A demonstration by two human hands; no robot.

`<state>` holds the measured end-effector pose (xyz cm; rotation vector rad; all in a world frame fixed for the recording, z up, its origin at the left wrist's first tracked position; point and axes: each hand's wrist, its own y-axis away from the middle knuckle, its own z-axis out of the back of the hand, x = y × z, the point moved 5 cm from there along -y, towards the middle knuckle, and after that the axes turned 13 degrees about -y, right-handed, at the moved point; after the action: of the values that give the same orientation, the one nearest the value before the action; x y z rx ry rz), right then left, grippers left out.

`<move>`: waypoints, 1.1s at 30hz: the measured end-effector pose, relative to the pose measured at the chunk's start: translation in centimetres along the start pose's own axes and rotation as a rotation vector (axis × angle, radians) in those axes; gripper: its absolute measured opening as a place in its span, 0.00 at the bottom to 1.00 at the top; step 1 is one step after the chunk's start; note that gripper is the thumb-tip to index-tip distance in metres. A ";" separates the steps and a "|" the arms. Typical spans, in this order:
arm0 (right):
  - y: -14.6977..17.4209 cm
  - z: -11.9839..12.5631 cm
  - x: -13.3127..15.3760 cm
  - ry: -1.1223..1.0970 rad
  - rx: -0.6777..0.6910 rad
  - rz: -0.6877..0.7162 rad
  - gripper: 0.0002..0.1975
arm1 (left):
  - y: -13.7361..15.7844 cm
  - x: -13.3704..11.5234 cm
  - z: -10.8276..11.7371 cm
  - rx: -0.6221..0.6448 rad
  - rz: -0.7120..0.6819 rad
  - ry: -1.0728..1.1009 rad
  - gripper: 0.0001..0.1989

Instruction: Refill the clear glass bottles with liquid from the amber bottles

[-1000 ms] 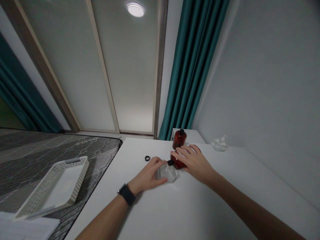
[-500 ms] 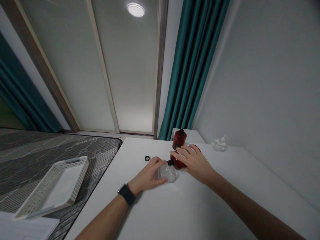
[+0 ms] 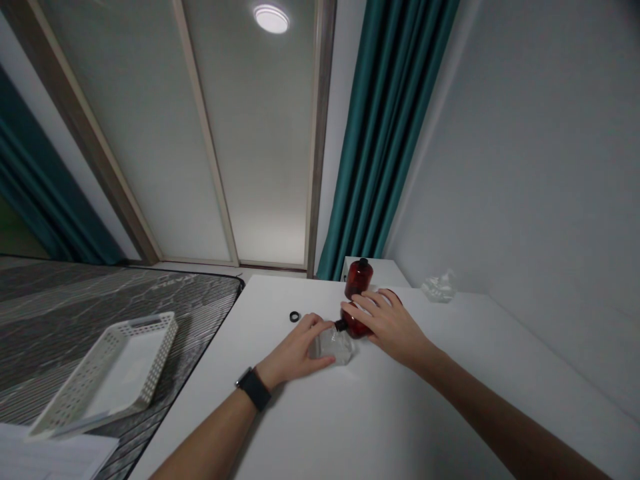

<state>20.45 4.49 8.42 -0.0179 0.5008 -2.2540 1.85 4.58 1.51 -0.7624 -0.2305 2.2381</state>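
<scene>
My right hand [image 3: 393, 325] grips a reddish-brown bottle [image 3: 356, 323] that lies tilted, its black-capped neck pointing left. That neck is over or against the edge of a clear, see-through container [image 3: 336, 345]; whether they touch I cannot tell. Around the container's left side curve the thumb and fingers of my left hand [image 3: 300, 350], which wears a dark watch on the wrist. Behind my right hand stands a second reddish-brown bottle [image 3: 359, 277], upright with a black top. A small black ring [image 3: 295, 317] lies on the white table [image 3: 350, 427] beyond my left hand.
Crumpled clear plastic [image 3: 439, 287] rests at the table's back right, near the wall. On the left, lower than the tabletop, a white perforated basket [image 3: 163, 353] and some papers [image 3: 60, 453] lie on a grey patterned surface [image 3: 200, 293]. A white cabinet [image 3: 387, 272] stands behind the table.
</scene>
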 end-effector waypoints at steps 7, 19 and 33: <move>0.0 -0.1 0.0 -0.008 -0.001 -0.003 0.34 | -0.1 0.1 -0.1 0.004 -0.001 -0.007 0.28; -0.1 0.0 0.0 0.007 -0.009 0.013 0.31 | 0.0 0.1 -0.2 0.007 -0.002 -0.013 0.28; -0.1 0.1 0.1 0.013 -0.006 0.008 0.32 | 0.0 0.1 -0.2 0.009 0.002 -0.020 0.29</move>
<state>20.31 4.46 8.60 -0.0045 0.5136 -2.2457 1.90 4.66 1.30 -0.7363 -0.2289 2.2482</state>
